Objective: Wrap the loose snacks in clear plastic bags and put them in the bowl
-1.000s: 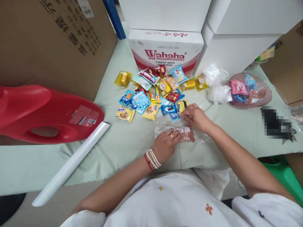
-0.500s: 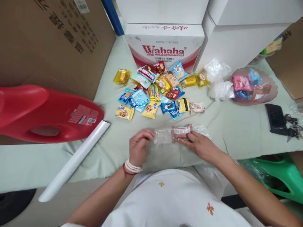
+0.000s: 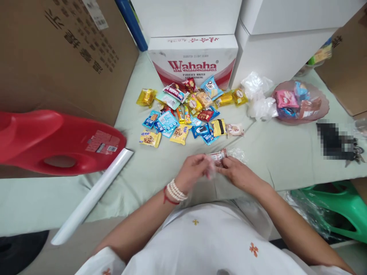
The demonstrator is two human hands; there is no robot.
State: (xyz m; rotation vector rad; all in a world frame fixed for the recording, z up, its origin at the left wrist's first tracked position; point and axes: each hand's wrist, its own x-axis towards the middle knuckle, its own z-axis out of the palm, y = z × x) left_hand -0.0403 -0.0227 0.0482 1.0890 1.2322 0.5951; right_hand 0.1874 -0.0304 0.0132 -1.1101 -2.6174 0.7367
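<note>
In front of me on the cloth lies a brown wrapped snack packet point(image 3: 220, 154) inside a clear plastic bag point(image 3: 238, 153). My right hand point(image 3: 242, 173) holds the packet from the right, thumb and fingers against it. My left hand point(image 3: 192, 172) is closed at the packet's left end, pinching the loose part of the clear bag; its fingertips are somewhat blurred. Beyond both hands is a loose pile of small wrapped snacks, with a yellow cookie packet point(image 3: 180, 135), a blue packet point(image 3: 211, 88) and a pale packet point(image 3: 235, 130) among them.
A white Wahaha water carton point(image 3: 195, 57) stands behind the pile. To the left are a red plastic jug point(image 3: 71, 141) and a white roll point(image 3: 94, 194). Crumpled clear bags point(image 3: 259, 95) touch a pinkish bowl point(image 3: 322, 109) holding snacks; a green stool point(image 3: 341, 210) is at right.
My left hand has moved right, bringing the bag's left end in against the packet. My right hand stays on the packet. The view has shifted slightly.
</note>
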